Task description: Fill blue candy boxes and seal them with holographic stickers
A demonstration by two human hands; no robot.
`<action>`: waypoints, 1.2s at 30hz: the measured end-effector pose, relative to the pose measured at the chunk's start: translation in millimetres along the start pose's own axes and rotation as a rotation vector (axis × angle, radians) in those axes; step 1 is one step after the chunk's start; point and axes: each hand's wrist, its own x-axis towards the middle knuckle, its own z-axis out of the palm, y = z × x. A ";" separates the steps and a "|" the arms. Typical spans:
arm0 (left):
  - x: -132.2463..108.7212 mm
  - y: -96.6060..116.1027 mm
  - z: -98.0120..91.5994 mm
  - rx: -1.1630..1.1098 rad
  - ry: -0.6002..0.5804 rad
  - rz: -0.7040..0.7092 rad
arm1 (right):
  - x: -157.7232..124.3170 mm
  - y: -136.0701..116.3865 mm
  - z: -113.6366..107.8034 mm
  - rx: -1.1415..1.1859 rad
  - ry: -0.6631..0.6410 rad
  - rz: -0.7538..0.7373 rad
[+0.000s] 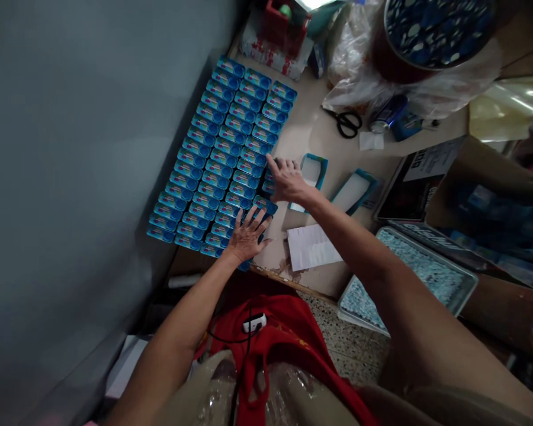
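Small blue printed packs lie in tight slanting columns on the table beside the wall. My left hand rests with fingers spread over the near end of the right-hand columns, touching packs there. At the right edge of the rows is my right hand, its fingers apart and the foremost one reaching a pack's end. It partly covers a short outer column, where a blue pack shows between the two hands. Neither hand visibly grips anything.
Right of my hands are two open blue-edged boxes and white paper. Black scissors, a blue can and a large pot stand farther back. A tray of pale blue pieces sits by a cardboard box.
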 end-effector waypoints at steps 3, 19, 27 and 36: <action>0.9 -1.2 -0.6 0.000 -0.011 -0.014 | -1.4 -16.4 6.0 -0.036 0.065 0.053; 5.0 -0.5 -4.0 0.041 -0.004 -0.017 | -61.2 69.5 -40.6 -0.038 0.330 0.158; 5.8 0.0 -3.6 0.035 -0.023 -0.034 | -64.0 112.7 -11.2 -0.074 0.237 0.154; 7.4 5.6 -3.7 -0.004 -0.087 -0.076 | -25.1 140.7 -12.4 -0.023 0.010 0.118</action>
